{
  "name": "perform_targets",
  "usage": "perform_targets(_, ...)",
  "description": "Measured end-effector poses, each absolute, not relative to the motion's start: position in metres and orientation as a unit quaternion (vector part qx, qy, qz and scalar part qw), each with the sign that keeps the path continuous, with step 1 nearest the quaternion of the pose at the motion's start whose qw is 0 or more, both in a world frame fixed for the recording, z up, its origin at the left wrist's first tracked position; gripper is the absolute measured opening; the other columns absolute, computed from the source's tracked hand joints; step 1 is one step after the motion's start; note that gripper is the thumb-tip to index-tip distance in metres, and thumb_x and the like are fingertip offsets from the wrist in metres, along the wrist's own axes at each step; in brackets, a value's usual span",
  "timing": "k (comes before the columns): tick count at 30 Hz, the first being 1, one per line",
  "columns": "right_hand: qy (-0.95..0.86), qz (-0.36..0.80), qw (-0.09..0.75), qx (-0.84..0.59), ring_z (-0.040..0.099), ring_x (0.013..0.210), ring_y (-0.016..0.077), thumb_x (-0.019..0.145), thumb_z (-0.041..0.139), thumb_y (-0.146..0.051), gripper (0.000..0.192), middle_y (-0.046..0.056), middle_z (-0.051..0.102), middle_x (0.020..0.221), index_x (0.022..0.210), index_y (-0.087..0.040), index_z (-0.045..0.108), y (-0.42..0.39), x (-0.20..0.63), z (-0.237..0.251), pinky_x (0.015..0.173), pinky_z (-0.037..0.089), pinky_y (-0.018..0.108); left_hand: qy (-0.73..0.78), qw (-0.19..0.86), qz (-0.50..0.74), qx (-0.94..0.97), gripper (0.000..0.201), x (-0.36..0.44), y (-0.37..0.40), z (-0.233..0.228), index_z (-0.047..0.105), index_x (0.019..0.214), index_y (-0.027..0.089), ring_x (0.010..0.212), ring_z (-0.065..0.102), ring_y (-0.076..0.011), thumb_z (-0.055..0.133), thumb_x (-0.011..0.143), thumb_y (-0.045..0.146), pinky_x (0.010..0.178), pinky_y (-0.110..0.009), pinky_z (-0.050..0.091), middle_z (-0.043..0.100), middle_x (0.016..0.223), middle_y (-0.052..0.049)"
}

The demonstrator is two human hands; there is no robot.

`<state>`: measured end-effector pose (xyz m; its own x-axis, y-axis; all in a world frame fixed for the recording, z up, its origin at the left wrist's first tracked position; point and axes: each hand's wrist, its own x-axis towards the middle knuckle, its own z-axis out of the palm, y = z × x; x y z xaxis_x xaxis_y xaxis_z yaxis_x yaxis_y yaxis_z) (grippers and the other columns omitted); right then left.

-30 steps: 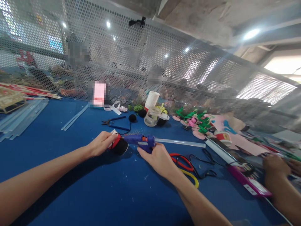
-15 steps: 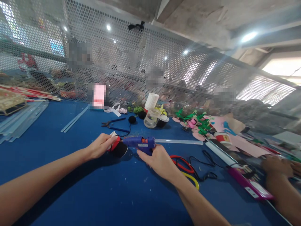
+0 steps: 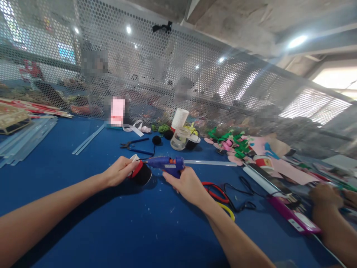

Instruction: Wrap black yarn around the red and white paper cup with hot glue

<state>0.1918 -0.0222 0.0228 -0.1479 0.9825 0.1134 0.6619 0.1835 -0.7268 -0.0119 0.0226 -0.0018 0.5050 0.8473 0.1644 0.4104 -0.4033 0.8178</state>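
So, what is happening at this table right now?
A person sits at a blue table. The right hand holds a blue glue gun, with a clear glue stick coming out of its back. The nozzle points at a small black, red and white piece, which the left hand steadies on the table. Pliers, a jar and green scraps lie behind. Another person's hand is at the right edge.

A craft workshop: blue worktable (image 3: 83, 193) strewn with glue sticks (image 3: 25, 139), perforated metal screen (image 3: 167, 74) behind.
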Motion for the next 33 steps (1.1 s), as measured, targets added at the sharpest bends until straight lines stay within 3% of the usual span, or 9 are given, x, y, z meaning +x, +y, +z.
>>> perform_targets(12,-0.713,0.258,0.294,-0.582,0.039,0.035,0.0078,0.070,0.047,-0.029,0.020,-0.005,0.042,0.038,0.057,-0.015,0.048,-0.025,0.191,0.023,0.038,0.034,0.020,0.419,0.377,0.306,0.768,0.038,-0.011,0.023,-0.003,0.035,0.044,0.016,0.044,0.027,-0.0067,0.031,0.076,0.036,0.043,-0.020,0.022,0.032,0.043,0.005)
perform_targets(18,-0.752,0.202,0.307,-0.547,0.044,0.048,0.0099,0.070,0.047,-0.027,0.016,-0.001,0.051,0.054,0.069,-0.014,0.055,-0.031,0.186,0.019,0.046,0.037,0.021,0.452,0.420,0.330,0.715,0.039,-0.007,0.025,-0.006,0.037,0.045,0.016,0.041,0.025,-0.0062,0.033,0.074,0.041,0.041,-0.020,0.019,0.030,0.042,0.006)
perform_targets(28,-0.809,0.088,0.266,-0.517,0.049,0.057,0.0131,0.071,0.044,-0.018,0.009,0.002,0.057,0.063,0.066,-0.017,0.051,-0.043,0.177,0.012,0.057,0.038,0.024,0.509,0.422,0.342,0.668,0.037,0.000,0.024,-0.001,0.042,0.049,0.015,0.043,0.026,-0.0072,0.030,0.074,0.040,0.042,-0.021,0.020,0.031,0.043,0.006)
perform_targets(33,-0.795,0.084,0.298,-0.521,0.050,0.056,0.0136,0.071,0.045,-0.021,0.010,0.002,0.058,0.063,0.065,-0.016,0.052,-0.039,0.179,0.010,0.056,0.039,0.025,0.505,0.427,0.345,0.665,0.036,-0.001,0.027,-0.005,0.042,0.049,0.015,0.041,0.025,-0.0069,0.032,0.072,0.040,0.041,-0.021,0.019,0.031,0.042,0.006)
